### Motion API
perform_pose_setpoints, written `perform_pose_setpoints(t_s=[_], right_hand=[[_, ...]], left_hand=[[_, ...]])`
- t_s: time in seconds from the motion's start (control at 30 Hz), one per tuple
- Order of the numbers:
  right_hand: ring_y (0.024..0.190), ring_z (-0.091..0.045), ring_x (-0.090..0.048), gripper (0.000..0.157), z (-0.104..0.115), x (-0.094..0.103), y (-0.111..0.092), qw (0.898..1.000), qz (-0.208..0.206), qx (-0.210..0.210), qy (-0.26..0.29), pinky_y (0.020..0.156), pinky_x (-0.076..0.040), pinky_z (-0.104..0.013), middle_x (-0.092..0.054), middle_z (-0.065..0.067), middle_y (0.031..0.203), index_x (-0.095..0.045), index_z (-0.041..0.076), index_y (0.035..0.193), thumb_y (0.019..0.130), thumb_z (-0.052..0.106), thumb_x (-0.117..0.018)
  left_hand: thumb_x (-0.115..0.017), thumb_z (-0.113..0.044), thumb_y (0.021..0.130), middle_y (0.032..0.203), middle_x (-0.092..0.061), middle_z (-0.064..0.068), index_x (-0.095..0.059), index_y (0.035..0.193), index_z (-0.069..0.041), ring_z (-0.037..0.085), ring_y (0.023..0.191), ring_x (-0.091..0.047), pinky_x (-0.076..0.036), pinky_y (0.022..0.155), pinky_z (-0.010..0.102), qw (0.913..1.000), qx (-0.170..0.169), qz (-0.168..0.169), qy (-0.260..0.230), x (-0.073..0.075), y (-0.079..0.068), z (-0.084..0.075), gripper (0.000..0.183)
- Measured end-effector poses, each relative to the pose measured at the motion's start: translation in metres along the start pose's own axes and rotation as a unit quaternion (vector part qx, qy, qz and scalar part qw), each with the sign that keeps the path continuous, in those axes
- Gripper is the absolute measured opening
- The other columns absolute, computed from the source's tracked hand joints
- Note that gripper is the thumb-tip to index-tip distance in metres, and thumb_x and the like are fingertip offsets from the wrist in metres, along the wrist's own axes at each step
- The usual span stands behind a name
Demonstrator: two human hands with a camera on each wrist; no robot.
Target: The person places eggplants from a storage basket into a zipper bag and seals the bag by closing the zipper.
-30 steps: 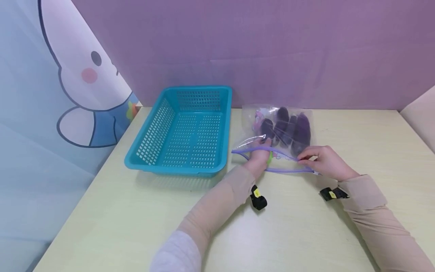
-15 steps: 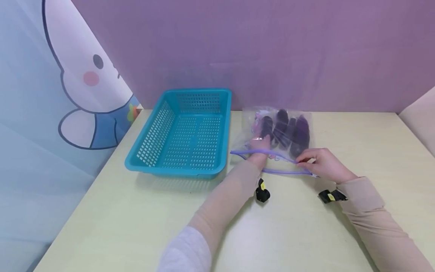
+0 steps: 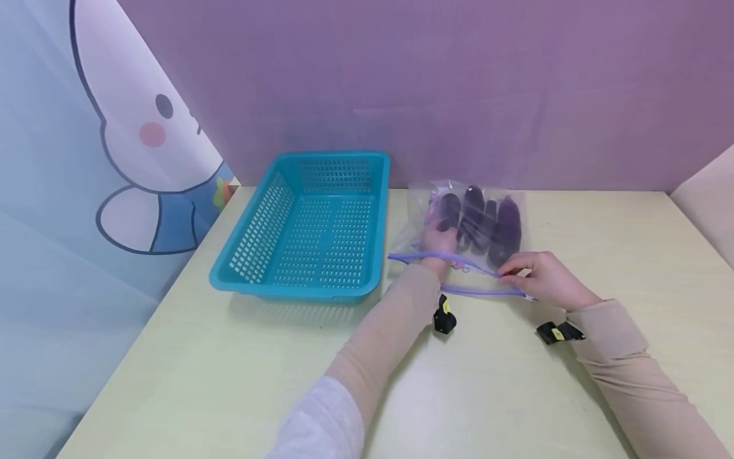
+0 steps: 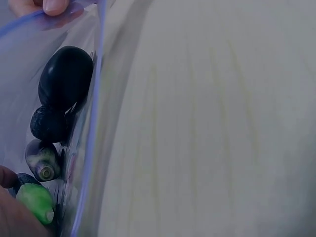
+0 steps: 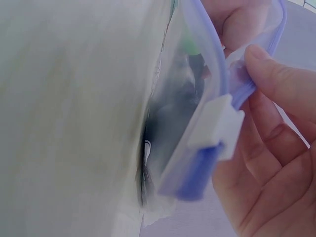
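A clear zip bag with a purple rim lies on the table, its mouth spread. Several dark purple eggplants lie side by side in it. My left hand reaches through the mouth and holds the leftmost eggplant; its green cap shows beside the thumb in the left wrist view. The plastic partly veils those fingers. With thumb and fingers, my right hand pinches the bag's upper rim near its right end. Close by, a white slider sits on the zip in the right wrist view.
Left of the bag stands a blue-green perforated basket with nothing in it. A purple cloth wall rises at the table's back edge. Printed blue fabric hangs on the left. The pale table stretches toward the front.
My left hand has moved deeper into the bag, and the green cap near it no longer shows in the head view. The right hand keeps its pinch on the rim.
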State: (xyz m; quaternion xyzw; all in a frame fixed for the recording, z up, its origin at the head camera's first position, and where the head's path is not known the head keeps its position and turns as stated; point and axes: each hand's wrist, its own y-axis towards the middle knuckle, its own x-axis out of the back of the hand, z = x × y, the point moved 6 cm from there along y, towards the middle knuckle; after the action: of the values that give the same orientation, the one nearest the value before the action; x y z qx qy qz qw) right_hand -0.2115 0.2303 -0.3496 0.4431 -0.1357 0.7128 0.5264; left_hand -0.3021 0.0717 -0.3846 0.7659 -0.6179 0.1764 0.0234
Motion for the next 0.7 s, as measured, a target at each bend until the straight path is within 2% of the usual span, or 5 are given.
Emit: perform_pose_setpoints(t_s=[0.3,0.7], right_hand=[[0.071,0.005,-0.054,0.011,0.0009,0.0005,0.0002,1.000,-0.001,-0.004,0.005,0.056,-0.049,-0.020,-0.070,-0.003,0.082,-0.074,0.006,0.085,0.078,-0.003,-0.072],[0.070,0.005,-0.052,0.008,0.0007,0.0010,-0.0003,1.000,-0.004,-0.003,0.007,0.054,-0.048,-0.019,-0.070,-0.005,0.082,-0.074,0.006,0.085,0.080,-0.001,-0.071]], left_hand=[[-0.057,-0.017,0.091,0.122,-0.065,0.003,-0.062,0.124,-0.016,0.023,0.118,-0.057,-0.042,0.102,0.035,0.9992,-0.013,0.023,0.031,-0.0029,0.0022,-0.0030,0.033],[-0.058,-0.021,0.092,0.124,-0.064,0.004,-0.063,0.123,-0.014,0.022,0.121,-0.054,-0.040,0.104,0.034,0.9982,-0.040,0.024,0.038,-0.0064,0.0089,-0.0049,0.032]])
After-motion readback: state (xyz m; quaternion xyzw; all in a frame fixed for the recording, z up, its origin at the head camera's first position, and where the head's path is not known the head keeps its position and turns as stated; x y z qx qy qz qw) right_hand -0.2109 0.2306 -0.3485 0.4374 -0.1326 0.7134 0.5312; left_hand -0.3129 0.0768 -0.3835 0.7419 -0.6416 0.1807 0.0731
